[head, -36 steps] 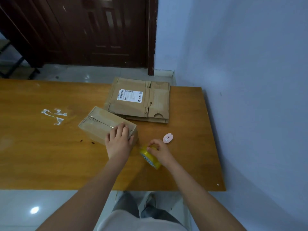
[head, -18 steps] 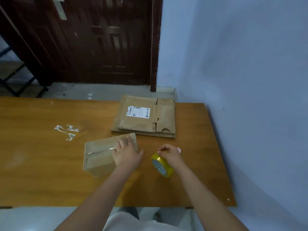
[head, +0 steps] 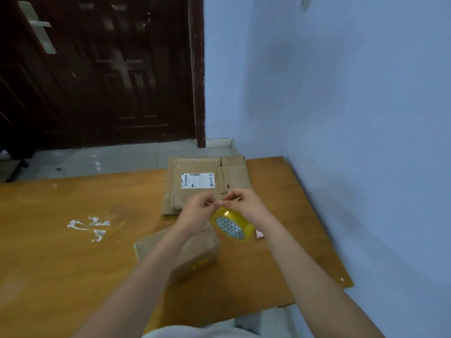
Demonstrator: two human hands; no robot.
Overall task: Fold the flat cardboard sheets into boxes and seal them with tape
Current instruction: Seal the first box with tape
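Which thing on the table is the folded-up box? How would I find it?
Start at the big orange-brown wooden table beside the blue wall. Near its front edge, right under the person's left forearm, sits the folded box. Unlike the flat cardboard sheets lying farther back with a white label, it stands up as a solid block and has a small yellow mark on its side.

Box (head: 195,254) on table (head: 61,264) — flat sheets (head: 210,184) behind.
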